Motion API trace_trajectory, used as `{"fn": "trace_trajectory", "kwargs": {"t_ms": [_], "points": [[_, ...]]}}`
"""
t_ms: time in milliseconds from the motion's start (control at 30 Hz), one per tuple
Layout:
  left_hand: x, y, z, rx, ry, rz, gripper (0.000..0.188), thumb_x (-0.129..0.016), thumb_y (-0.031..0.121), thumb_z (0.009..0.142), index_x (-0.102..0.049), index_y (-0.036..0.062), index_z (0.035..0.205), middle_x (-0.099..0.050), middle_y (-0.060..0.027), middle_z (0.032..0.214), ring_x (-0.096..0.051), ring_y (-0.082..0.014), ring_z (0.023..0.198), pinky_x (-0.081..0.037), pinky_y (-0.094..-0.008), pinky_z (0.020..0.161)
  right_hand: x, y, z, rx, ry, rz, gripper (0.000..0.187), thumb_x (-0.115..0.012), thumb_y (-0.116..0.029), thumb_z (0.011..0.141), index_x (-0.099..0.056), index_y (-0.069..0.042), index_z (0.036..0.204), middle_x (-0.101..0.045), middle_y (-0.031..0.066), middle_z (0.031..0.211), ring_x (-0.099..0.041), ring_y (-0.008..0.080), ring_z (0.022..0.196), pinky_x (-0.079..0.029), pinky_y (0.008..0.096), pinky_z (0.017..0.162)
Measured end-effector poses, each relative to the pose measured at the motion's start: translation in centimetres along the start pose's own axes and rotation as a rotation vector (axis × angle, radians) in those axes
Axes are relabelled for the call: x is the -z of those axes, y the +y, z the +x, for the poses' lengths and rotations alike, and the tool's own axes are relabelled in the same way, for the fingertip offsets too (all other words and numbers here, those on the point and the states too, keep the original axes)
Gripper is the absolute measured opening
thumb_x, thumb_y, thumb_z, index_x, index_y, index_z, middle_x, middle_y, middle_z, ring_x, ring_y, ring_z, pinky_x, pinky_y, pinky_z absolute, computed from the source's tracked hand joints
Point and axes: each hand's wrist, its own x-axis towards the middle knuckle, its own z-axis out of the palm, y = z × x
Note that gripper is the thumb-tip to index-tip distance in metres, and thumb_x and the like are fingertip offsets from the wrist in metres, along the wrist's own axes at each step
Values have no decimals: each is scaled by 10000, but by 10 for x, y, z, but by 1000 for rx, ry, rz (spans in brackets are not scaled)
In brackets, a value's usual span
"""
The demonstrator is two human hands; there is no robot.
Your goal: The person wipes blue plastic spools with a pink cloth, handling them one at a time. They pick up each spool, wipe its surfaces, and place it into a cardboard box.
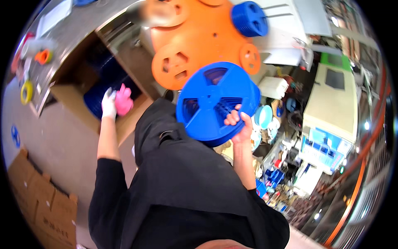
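Note:
My left hand (pixel 109 103), in a white glove, is closed on a crumpled pink glove (pixel 123 99) beside an open cardboard box (pixel 72 101). Blue reels (pixel 93 99) lie inside that box, just behind the hand. My right hand (pixel 240 126) is bare and grips a stack of blue plastic reels (pixel 213 89) at its right side, with the fingers hooked into a cutout of the top reel. The stack is tilted in front of my body. How many reels it holds cannot be made out.
Ahead stands a large orange lobed turntable (pixel 199 41) with another blue reel stack (pixel 248 18) at its far right. A metal workbench (pixel 58 54) with tape rolls (pixel 26 92) is at the left. Flat cardboard (pixel 41 203) lies lower left; a beige machine (pixel 331 99) stands right.

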Motion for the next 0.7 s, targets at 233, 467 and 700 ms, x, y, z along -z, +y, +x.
{"fn": "trace_trajectory", "kwargs": {"t_ms": [233, 467, 700], "points": [[-42, 86, -125, 678, -493, -831, 589, -609, 438, 877, -484, 42, 1295, -562, -135, 1256, -519, -310, 1161, -394, -419, 1038, -3, -9, 2, 103, -237, 209, 313, -615, -205, 816, -505, -84, 1082, -425, -9, 656, -444, 113, 568, -417, 302, 611], [-38, 130, -179, 132, -513, -150, 785, -755, 162, 740, -369, -5, 1403, -455, -110, 1374, -435, -211, 1263, -319, -326, 1083, -20, -8, -6, 142, -514, 434, 354, -648, -134, 828, -434, -47, 1096, -423, -41, 606, -444, 64, 488, -393, 238, 525], [-77, 209, -201, -972, -314, 845, 602, -716, 52, 709, -555, 161, 1278, -528, -153, 1306, -613, -310, 1043, -521, -335, 850, -36, -1, -17, 140, -606, 467, 332, -671, -114, 844, -411, -60, 1043, -471, -34, 577, -481, 61, 466, -410, 209, 473]]}}
